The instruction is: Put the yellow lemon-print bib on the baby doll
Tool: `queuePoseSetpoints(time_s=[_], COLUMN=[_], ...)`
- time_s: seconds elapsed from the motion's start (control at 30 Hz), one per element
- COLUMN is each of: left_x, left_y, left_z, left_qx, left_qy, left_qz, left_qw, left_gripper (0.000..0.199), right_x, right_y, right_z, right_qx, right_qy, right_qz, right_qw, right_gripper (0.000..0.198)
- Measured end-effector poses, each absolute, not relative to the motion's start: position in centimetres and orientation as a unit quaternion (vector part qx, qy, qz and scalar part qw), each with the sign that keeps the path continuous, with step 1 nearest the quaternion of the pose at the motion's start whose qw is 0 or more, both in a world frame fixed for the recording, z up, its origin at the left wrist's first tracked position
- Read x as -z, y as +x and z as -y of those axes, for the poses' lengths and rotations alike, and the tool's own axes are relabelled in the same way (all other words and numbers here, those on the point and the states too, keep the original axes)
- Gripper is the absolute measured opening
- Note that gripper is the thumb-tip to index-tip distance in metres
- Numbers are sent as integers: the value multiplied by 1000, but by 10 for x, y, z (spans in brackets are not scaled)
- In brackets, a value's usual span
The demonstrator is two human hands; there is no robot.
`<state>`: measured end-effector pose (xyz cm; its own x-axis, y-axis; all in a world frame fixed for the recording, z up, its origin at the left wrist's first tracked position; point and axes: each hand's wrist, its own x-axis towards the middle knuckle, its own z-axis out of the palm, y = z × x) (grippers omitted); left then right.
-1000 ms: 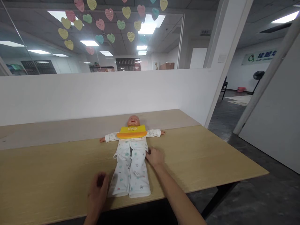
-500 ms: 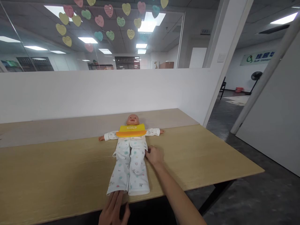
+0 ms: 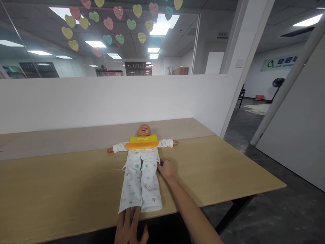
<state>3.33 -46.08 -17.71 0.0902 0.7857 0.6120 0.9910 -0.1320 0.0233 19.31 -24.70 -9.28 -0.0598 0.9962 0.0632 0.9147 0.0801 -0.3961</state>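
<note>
Wood-toned table (image 3: 63, 189) | left hand (image 3: 130, 228): back up, fingers straight, thumb splayed, tips hidden at white trouser cuff (image 3: 129, 203), grip unclear | doll (image 3: 142, 155): face-up on table, trouser end toward near edge | right hand (image 3: 167, 168): half-curled beside doll's hip, hold unclear, forearm (image 3: 190, 207) slanting from lower right

Well beyond and rightward of the right hand (image 3: 167, 168), blue characters, tentatively read as 挂居, were borne by a wall sign (image 3: 278, 63), the next being cut off. Print on the yellow bib (image 3: 142, 139), ahead of that hand, and on heart-shaped notes (image 3: 118, 13) was illegible.
</note>
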Motion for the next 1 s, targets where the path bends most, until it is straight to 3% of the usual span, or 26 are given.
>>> queuePoseSetpoints(time_s=[0.4,0.57,0.7,1.0], left_x=[187,179,167,167], left_y=[34,33,34,34], left_z=[464,454,451,455], left_qx=[248,282,259,241], left_qy=[-715,-704,-716,-724], left_qz=[619,572,556,575], left_qw=[210,312,332,296], left_gripper=[84,59,40,41], right_x=[92,93,95,97], right_y=[193,193,193,193], right_z=[247,246,246,244], right_qx=[-126,-124,-126,-125], right_qy=[-661,-662,-662,-658], right_qz=[720,720,718,720], right_qw=[171,171,172,182], right_gripper=[26,26,28,28])
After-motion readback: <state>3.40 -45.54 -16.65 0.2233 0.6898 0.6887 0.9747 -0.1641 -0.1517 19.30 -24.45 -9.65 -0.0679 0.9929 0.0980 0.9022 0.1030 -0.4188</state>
